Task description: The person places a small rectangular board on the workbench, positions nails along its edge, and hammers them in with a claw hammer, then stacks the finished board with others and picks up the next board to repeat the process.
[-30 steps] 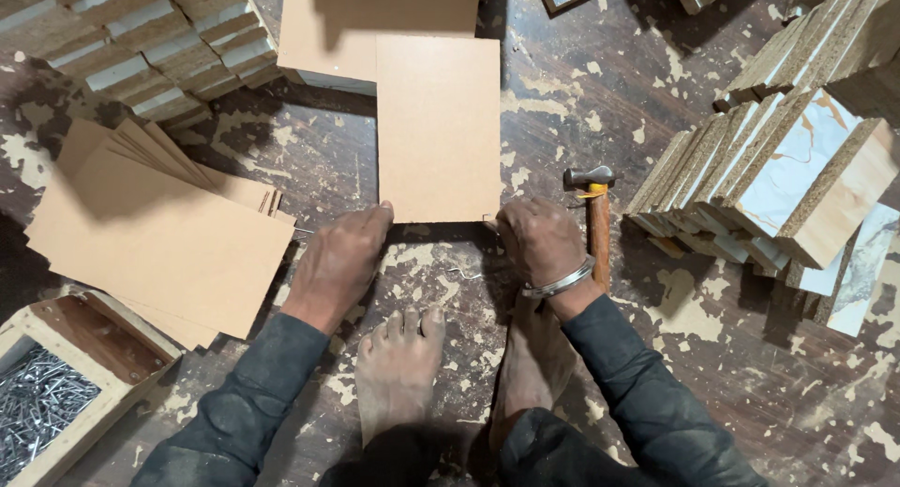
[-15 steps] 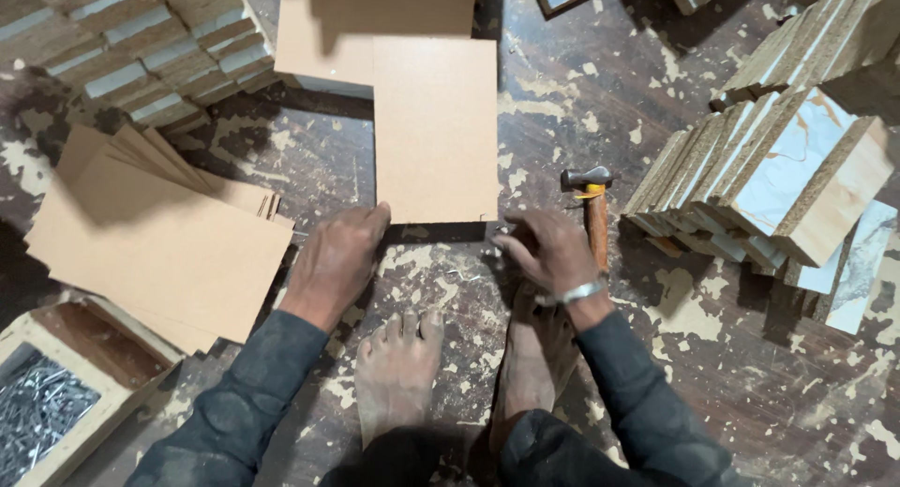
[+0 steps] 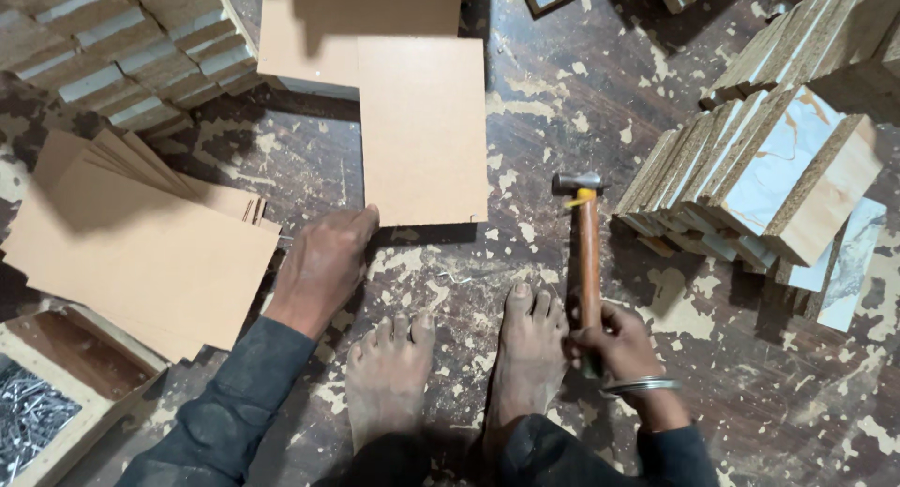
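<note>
A: Board (image 3: 424, 131) – flat on the floor (image 3: 562, 121), top centre, its far end overlapping a bigger board (image 3: 319, 28). Left hand (image 3: 323, 267) lies palm down w/ fingers spread, fingertips at the board's near left corner.

B: Right hand?

A: Right hand (image 3: 614, 342) is closed round the lower end of a hammer (image 3: 588, 253). Wooden handle, metal head pointing away from the person, head near the board's near right corner but apart from it.

B: Feet?

A: Bare, both betw. the hands; right foot (image 3: 530, 356) just beside the hammer handle, left foot (image 3: 389, 379) next to it.

B: Other stuff?

A: Stack of thin boards (image 3: 131, 243) fanned out at left. Wooden box (image 3: 66, 421) w/ nails (image 3: 23, 426) at bottom left corner. Blocks (image 3: 778, 168) w/ marbled faces leaning in rows at right, more blocks (image 3: 131, 56) top left. Metal bangle (image 3: 637, 386) on the right wrist.
</note>
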Demonstrator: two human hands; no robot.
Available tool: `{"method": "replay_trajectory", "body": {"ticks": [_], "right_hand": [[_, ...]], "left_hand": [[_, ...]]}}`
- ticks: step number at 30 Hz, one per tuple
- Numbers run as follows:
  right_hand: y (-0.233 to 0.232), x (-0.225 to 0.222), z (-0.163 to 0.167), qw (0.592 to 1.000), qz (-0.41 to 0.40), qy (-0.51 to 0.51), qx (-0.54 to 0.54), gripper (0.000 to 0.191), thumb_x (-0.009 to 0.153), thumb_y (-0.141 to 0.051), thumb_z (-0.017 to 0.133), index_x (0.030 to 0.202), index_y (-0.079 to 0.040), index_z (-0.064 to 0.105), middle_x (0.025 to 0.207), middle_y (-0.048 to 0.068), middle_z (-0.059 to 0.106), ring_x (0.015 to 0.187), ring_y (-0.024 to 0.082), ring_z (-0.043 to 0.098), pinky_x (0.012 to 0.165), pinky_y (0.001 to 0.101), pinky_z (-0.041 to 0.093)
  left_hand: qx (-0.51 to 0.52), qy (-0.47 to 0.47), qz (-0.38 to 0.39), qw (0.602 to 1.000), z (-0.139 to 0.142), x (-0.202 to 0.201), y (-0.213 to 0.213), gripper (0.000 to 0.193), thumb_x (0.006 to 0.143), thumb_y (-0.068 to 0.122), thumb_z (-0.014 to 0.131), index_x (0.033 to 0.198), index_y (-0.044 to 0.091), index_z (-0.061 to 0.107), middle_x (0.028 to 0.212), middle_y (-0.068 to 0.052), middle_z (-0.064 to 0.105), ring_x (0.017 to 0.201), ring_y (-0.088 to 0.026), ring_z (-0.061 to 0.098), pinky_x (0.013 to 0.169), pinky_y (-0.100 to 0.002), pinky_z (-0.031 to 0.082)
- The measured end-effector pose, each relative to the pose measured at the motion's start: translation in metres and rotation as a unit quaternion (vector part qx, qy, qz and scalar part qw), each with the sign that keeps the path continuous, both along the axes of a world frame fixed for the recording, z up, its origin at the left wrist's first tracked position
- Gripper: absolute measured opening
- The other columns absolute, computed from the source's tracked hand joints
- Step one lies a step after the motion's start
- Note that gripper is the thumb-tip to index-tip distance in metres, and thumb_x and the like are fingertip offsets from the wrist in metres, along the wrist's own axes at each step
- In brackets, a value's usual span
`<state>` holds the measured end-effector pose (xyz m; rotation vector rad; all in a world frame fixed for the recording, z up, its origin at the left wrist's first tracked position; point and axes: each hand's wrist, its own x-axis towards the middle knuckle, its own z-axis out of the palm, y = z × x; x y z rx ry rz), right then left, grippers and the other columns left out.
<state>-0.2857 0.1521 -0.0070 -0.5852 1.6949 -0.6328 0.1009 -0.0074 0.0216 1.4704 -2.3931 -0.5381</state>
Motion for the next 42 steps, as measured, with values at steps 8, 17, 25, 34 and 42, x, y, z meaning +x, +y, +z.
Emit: {"method": "replay_trajectory", "body": {"ticks": [8,17,25,34,42], "right_hand": [[0.017,0.025,0.041,0.955,0.060,0.150,-0.249,0.009,0.085,-0.010,0.058,0.093,-0.007,0.061,0.067,0.002,0.062,0.051,0.015,0.060,0.046,0.0267,0.052],[0.028,0.048,0.035,0.932,0.193,0.221,-0.214,0.032,0.092,-0.031,0.050,0.083,-0.005,0.066,0.054,0.007,0.057,0.045,0.023,0.055,0.047,0.0383,0.043],[0.022,0.051,0.036,0.922,0.203,0.262,-0.201,0.052,0.104,-0.042,0.039,0.078,-0.005,0.065,0.050,0.007,0.056,0.041,0.020,0.055,0.043,0.0383,0.043],[0.021,0.046,0.017,0.905,0.243,0.297,-0.182,0.048,0.104,-0.039,0.041,0.085,-0.004,0.067,0.051,0.009,0.054,0.042,0.022,0.054,0.045,0.0413,0.042],[0.018,0.054,0.013,0.844,0.294,0.350,-0.280,0.047,0.107,-0.039,0.046,0.086,-0.003,0.068,0.063,0.013,0.060,0.049,0.032,0.057,0.049,0.0415,0.044]], "left_hand": [[0.055,-0.051,0.005,0.997,-0.008,-0.002,-0.002,0.028,0.087,-0.018,0.056,0.108,-0.002,0.066,0.088,-0.020,0.072,0.079,-0.032,0.074,0.071,-0.041,0.064],[0.008,-0.041,0.003,0.999,-0.003,-0.002,0.003,0.026,0.083,-0.015,0.059,0.106,-0.003,0.066,0.090,-0.023,0.072,0.085,-0.037,0.073,0.073,-0.046,0.061],[-0.015,-0.014,0.003,1.000,-0.001,-0.005,0.003,0.030,0.081,-0.011,0.061,0.109,-0.005,0.066,0.089,-0.024,0.071,0.085,-0.040,0.071,0.073,-0.048,0.059],[-0.001,-0.032,0.007,0.999,-0.008,-0.005,0.005,0.025,0.079,-0.012,0.062,0.103,-0.004,0.066,0.088,-0.025,0.071,0.087,-0.041,0.071,0.075,-0.049,0.059],[0.002,-0.038,0.002,0.999,-0.014,-0.005,0.003,0.032,0.085,-0.017,0.058,0.113,-0.006,0.068,0.086,-0.024,0.073,0.077,-0.033,0.073,0.066,-0.043,0.062]]}}
